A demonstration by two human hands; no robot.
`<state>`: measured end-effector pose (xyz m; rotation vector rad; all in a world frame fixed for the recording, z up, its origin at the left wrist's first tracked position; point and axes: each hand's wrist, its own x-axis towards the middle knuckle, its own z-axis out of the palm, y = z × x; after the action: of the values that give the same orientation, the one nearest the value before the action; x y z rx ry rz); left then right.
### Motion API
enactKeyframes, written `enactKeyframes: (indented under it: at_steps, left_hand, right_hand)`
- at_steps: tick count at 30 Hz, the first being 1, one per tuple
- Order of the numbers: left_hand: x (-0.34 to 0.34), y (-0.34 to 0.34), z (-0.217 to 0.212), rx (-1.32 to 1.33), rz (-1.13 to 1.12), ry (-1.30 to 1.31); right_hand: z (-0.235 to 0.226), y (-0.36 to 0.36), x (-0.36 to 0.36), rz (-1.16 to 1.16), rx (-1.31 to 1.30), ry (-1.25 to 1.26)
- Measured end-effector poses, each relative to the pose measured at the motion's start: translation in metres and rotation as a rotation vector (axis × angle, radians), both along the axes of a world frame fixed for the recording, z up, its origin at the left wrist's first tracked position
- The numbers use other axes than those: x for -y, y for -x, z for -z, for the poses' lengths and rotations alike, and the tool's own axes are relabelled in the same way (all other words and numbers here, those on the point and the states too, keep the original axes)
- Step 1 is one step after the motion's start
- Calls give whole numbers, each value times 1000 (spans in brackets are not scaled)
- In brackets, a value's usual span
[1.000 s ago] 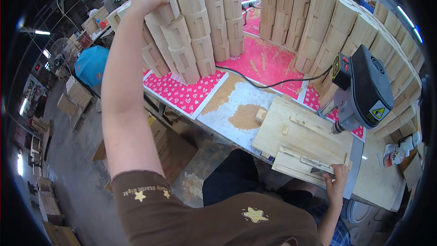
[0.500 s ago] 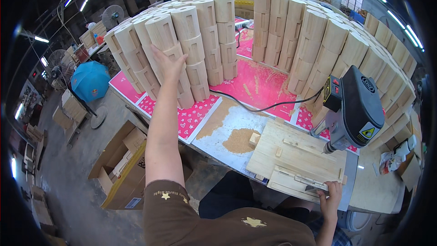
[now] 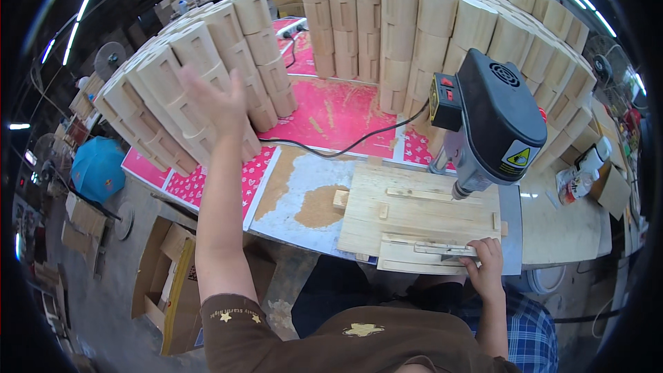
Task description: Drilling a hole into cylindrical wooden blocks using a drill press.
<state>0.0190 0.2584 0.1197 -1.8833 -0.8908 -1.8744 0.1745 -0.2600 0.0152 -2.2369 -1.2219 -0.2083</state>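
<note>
My left hand (image 3: 215, 100) is stretched out at the left group of stacked wooden cylinders (image 3: 160, 69). Its fingers are spread and a little blurred, and whether they touch the wood I cannot tell. The pale cylinders stand in columns, with slots cut in their sides. At the front edge of a flat wooden jig board (image 3: 359, 190), my right hand (image 3: 487, 262) has its fingers closed on a thin metal piece (image 3: 452, 258). Wooden strips are fixed on the board. Above its right part hangs the chuck of a black bench drill (image 3: 501, 110).
Another large group of wooden cylinders (image 3: 414, 34) stands across the back right. A black cable (image 3: 331, 154) crosses the pink table covering (image 3: 338, 114). Sawdust (image 3: 321, 206) lies left of the board. An open cardboard box (image 3: 155, 290) and a blue umbrella (image 3: 98, 169) are at the left.
My left hand was against a cylinder column with its thumb out; now its fingers are spread. The whole view has shifted rightward. My right hand stays at the metal piece.
</note>
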Motion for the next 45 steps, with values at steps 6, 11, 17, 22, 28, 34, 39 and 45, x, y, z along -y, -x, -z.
enactKeyframes:
  at_steps: [6,11,17,22,28,34,39,45]
  left_hand:
    - [44,-141,-12,-8,788,246]
    - [47,-224,-13,-178,854,604]
    - [4,-297,79,-317,883,793]
    - [2,-324,146,-404,951,973]
    - [11,-348,175,-278,1134,1048]
    - [30,-334,159,-199,1113,1087]
    - [34,-326,153,-225,1059,1095]
    - [28,-319,160,-195,1113,1036]
  right_hand:
    - [-3,2,3,2,11,-8]
    - [2,-1,4,-20,-16,2]
    - [-1,-4,1,-17,-19,40]
    - [-2,-8,0,3,-10,89]
    - [1,-7,-2,-1,26,131]
    - [-1,-4,-3,11,-30,115]
    - [-2,-4,-5,6,-34,109]
    - [-1,-6,-3,1,-59,109]
